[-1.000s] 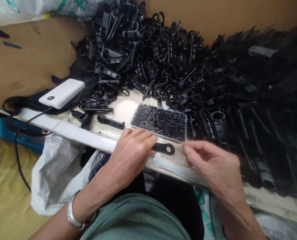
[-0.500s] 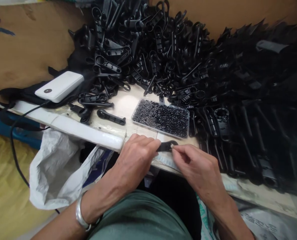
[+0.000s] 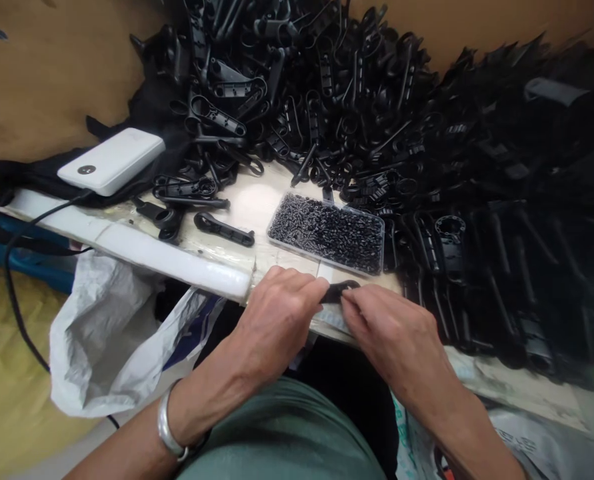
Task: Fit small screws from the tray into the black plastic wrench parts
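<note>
Close to the table's front edge, my left hand [image 3: 289, 310] is closed around one end of a black plastic part [image 3: 337, 291]. The fingers of my right hand [image 3: 389, 327] are pinched together at the part's other end. Whatever is between those fingertips is too small to name. Just behind my hands lies a clear plastic box [image 3: 271, 235] filled with many tiny dark pieces. A separate black plastic part [image 3: 224, 230], long with a rounded end, rests on the table to the left of the box.
A large heap of black plastic parts [image 3: 297, 93] covers the back, and more black parts [image 3: 451, 247] lie at right. A white power bank [image 3: 111, 163] with a cable [image 3: 14, 287] sits at left. Below the white table edge [image 3: 167, 257] hangs a white sack [image 3: 91, 333].
The view has shifted slightly, so table things appear a little displaced. Both hands stay at the black part, with my right fingertips still pinched at its end.
</note>
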The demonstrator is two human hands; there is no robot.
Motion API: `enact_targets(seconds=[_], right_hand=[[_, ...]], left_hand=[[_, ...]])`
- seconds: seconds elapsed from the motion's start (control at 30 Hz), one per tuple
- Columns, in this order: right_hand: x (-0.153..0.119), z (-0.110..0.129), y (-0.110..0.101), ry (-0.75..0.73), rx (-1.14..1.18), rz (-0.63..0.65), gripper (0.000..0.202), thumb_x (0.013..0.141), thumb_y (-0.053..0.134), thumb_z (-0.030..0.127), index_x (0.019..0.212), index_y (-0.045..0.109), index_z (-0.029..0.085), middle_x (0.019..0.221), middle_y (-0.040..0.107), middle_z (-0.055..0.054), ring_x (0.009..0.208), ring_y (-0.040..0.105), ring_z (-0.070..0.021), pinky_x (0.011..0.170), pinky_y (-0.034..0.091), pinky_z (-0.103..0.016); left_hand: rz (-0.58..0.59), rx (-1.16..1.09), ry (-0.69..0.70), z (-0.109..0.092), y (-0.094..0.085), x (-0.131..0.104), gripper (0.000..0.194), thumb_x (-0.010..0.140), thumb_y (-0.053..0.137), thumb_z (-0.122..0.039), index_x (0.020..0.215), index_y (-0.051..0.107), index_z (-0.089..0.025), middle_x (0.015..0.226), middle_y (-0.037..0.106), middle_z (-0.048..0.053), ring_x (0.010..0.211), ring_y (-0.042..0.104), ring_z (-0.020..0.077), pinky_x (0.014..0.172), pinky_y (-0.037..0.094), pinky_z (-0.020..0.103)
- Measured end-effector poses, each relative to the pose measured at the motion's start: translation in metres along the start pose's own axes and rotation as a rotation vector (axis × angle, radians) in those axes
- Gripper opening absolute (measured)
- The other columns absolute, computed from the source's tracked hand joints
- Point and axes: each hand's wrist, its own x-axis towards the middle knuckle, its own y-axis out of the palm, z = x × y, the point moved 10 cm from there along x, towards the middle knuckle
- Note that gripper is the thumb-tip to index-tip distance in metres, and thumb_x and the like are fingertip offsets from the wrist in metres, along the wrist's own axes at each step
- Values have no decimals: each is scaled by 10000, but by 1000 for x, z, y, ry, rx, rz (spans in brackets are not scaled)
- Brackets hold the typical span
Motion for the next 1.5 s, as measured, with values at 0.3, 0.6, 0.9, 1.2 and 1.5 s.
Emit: enact_targets(seconds=[0.3,0.6,0.9,1.2,1.5], right_hand=[[-7,-34,7,288,419,-39,102,865,576,228,897,671,208,834,694,7,706,638,-142,675,458,-244],[-3,-29,-1,233,212,-70,106,830,568,161,863,664,191,758,682,21,640,630,-123,621,432,-221],[5,-19,8,157,40,151,197,913,465,204,750,576,188,648,621,10,558,592,-136,556,361,-261],[24,8,18,48,-379,457,216,722,518,-53,709,575,155,606,618,-55,497,586,-184,466,290,-268],[29,-9,21,70,-107,502,212,829,524,103,643,601,169,569,601,-27,479,523,-130,471,291,-254]], left_hand=[[101,-141,63,-9,13,-4,391,869,354,22,1081,606,-190,1089,575,73,949,519,185,835,460,313],[155,-144,66,-12,18,-3,384,877,370,8,1117,585,-201,1135,505,73,1000,469,193,859,455,312],[179,-149,77,-13,15,-3,350,866,379,32,1043,596,-178,964,510,40,851,457,170,760,425,298],[193,-145,113,-13,19,1,285,867,386,21,945,589,-164,976,525,48,857,447,187,761,431,320],[272,-8,149,-18,20,2,331,841,346,39,983,543,-186,955,488,45,832,431,195,732,433,345]])
